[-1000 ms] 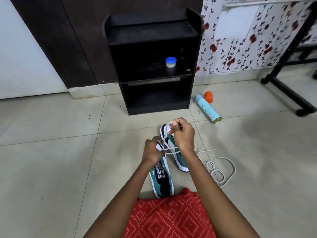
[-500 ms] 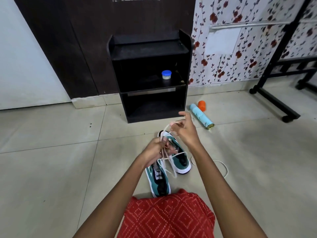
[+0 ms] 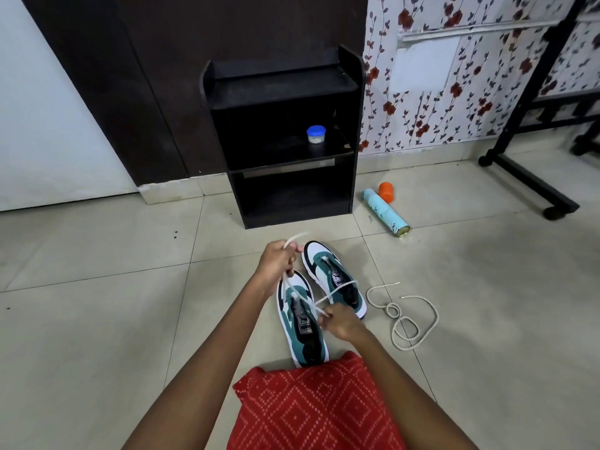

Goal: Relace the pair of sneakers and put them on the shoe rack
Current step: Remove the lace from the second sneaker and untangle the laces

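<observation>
The left hand (image 3: 276, 261) is gripping one white lace (image 3: 337, 291) end at the near sneaker's (image 3: 308, 349) eleven o'clock; the right hand (image 3: 342, 321) is pinching the other at three.

The near teal-and-white sneaker (image 3: 289, 315) has a grey tongue label (image 3: 304, 324) with a leaping-cat logo above a blurred word that seems to read "PUMA". The far teal-and-white sneaker (image 3: 319, 254) bears the same kind of label. The dark marks on the pale blue spray can (image 3: 384, 211) cannot be read.
</observation>
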